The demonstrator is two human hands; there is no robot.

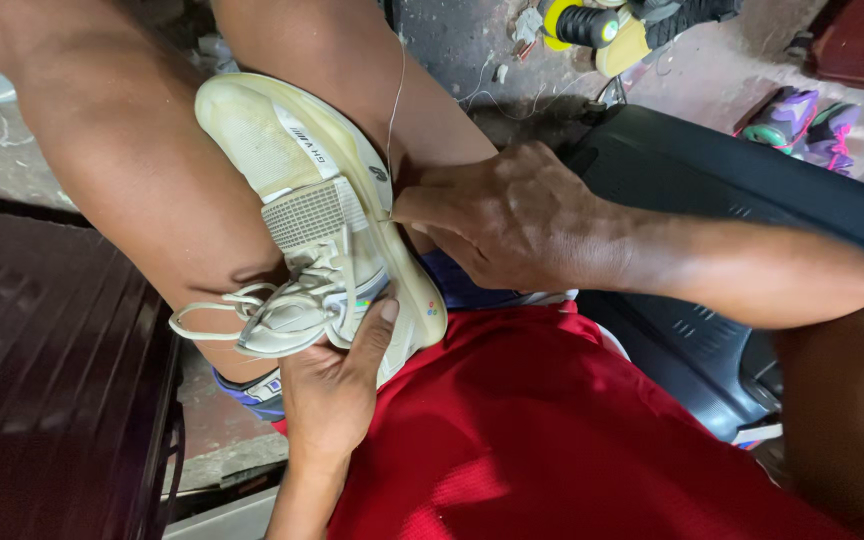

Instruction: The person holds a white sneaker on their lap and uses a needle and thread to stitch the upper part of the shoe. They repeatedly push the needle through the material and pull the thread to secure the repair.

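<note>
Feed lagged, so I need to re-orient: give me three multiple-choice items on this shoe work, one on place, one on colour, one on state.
1. Where is the sneaker wedged?
A between the knees
B on the floor
C on a shelf

2. The shorts are:
A green
B red
C white

3. The laces are:
A removed
B tied tight
C hanging loose

Key: 1 A, legs flank it while the left hand grips its heel end. 2 B, red fabric fills the lap. 3 C, loops dangle free; the right hand pinches at the sole edge, where a thread runs.
</note>
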